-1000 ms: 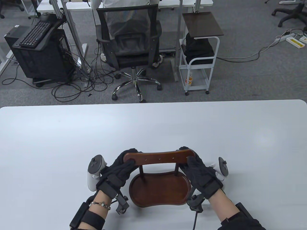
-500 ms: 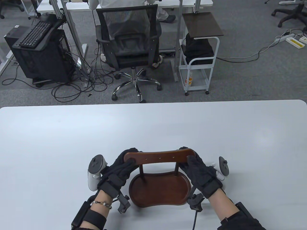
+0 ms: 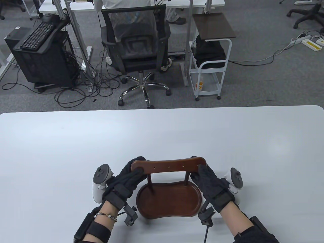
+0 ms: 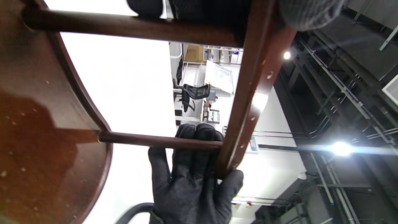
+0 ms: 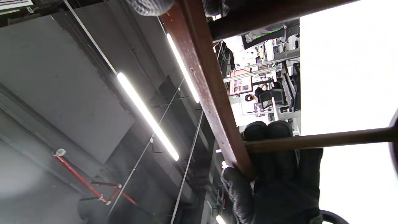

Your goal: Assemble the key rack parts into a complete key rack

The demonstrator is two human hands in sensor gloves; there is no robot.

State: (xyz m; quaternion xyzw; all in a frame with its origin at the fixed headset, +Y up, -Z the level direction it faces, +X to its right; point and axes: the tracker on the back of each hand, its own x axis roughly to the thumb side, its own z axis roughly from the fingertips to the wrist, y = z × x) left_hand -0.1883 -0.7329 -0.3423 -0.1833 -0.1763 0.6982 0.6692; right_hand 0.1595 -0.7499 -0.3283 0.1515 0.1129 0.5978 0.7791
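Note:
A dark wooden key rack stands near the table's front edge: a kidney-shaped tray point(image 3: 169, 200), two thin posts point(image 3: 149, 180) and a top bar point(image 3: 168, 165) with small holes. My left hand point(image 3: 126, 178) grips the bar's left end. My right hand point(image 3: 208, 178) grips its right end. The left wrist view shows the bar point(image 4: 253, 93) and a post point(image 4: 158, 140) joined, with my right hand point(image 4: 196, 183) behind. The right wrist view shows the bar point(image 5: 206, 90), a post point(image 5: 317, 140) and my left hand point(image 5: 276, 180).
The white table point(image 3: 162, 136) stretches wide on all sides of the rack. Beyond its far edge are an office chair point(image 3: 136, 45), a computer tower point(image 3: 40, 58) and a white cart point(image 3: 210, 55) on the floor.
Almost nothing has moved. Both hands keep their grip on the top bar; the right hand has shifted very slightly.

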